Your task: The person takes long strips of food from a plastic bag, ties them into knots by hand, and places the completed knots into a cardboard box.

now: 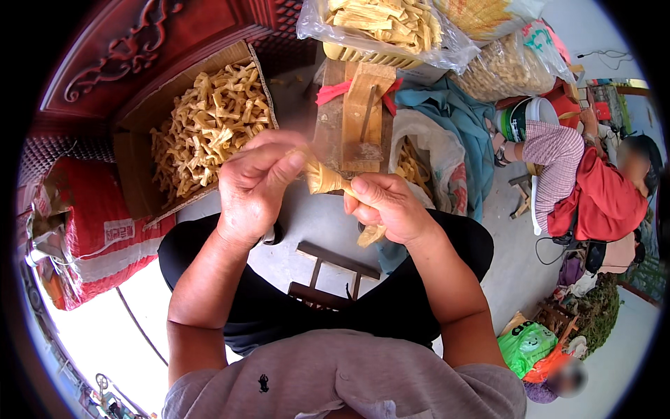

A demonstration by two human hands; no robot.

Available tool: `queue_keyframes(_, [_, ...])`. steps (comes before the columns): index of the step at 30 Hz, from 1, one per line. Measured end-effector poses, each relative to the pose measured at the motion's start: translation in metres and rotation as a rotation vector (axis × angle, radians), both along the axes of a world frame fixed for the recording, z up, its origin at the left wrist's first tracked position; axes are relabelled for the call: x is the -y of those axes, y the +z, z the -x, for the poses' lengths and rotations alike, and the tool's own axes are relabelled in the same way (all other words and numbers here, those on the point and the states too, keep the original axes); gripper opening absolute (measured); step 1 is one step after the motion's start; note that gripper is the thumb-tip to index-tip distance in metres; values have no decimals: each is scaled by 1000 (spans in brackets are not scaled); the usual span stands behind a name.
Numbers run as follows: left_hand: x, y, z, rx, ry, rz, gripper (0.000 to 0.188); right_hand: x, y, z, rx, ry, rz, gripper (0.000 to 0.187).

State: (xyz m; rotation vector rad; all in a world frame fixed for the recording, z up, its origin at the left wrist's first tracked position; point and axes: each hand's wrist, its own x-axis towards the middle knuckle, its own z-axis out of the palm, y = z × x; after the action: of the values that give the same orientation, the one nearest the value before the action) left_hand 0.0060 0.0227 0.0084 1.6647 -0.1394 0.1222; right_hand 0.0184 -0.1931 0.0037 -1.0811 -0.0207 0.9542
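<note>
A pale yellow, flat, pliable strip (324, 180) is stretched between my hands above my lap, widened at its left part and gathered narrow toward the right. My left hand (252, 187) pinches its left end; the fingertips there are smeared by motion. My right hand (392, 206) is closed round the narrow part, thumb on top. A loose tail hangs below the right fingers. Left of my hands stands a cardboard box (132, 164) heaped with knotted yellow pieces (213, 122). Just beyond my hands is a wooden bench (328, 133) bearing an upright-grained block with a metal rod (368, 112).
Flat yellow strips (384, 21) fill a plastic-lined basket (363, 56) at the back. An open plastic bag (447, 157) and a teal cloth (464, 119) lie right of the bench. A seated person in red (600, 192) is at far right. A red sack (98, 230) sits left.
</note>
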Motion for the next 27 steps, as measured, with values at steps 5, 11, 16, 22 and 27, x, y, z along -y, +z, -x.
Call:
queue_keyframes(5, [2, -3, -4, -268, -33, 216, 24, 4, 1, -4, 34, -44, 90, 39])
queue_keyframes(11, [16, -4, -4, -662, -287, 467, 19, 0, 0, 5, 73, -80, 225, 32])
queue_keyframes(16, [16, -12, 0, -529, -199, 507, 10, 21, 2, -1, 258, -175, 388, 24])
queue_keyframes(22, [42, -26, -30, -467, -48, 429, 10, 18, -11, -27, 728, -510, 745, 20])
queue_keyframes(27, [50, -63, -53, -384, 61, 55, 16, 9, -34, -52, 1033, -357, 1204, 21])
